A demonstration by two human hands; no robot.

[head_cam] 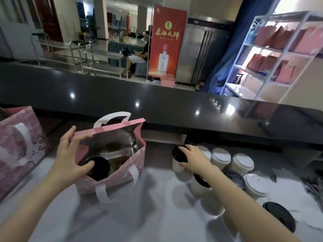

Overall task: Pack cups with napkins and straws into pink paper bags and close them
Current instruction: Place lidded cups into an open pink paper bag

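Note:
An open pink paper bag (125, 165) with white handles stands on the white work surface in front of me. A black-lidded cup (97, 167) sits inside it. My left hand (70, 154) holds the bag's near left rim, thumb inside, and keeps it open. To the right, my right hand (194, 157) grips a white cup with a black lid (177, 165) from above, its fingers curled over the lid. The cup stands at the left end of a cluster of cups.
Several white cups with white lids (221, 157) and black lids (234, 179) stand at the right. Another pink bag (21, 149) stands at the far left. A black raised counter (157, 105) runs across behind. A shelf with pink bags (272, 55) is at the back right.

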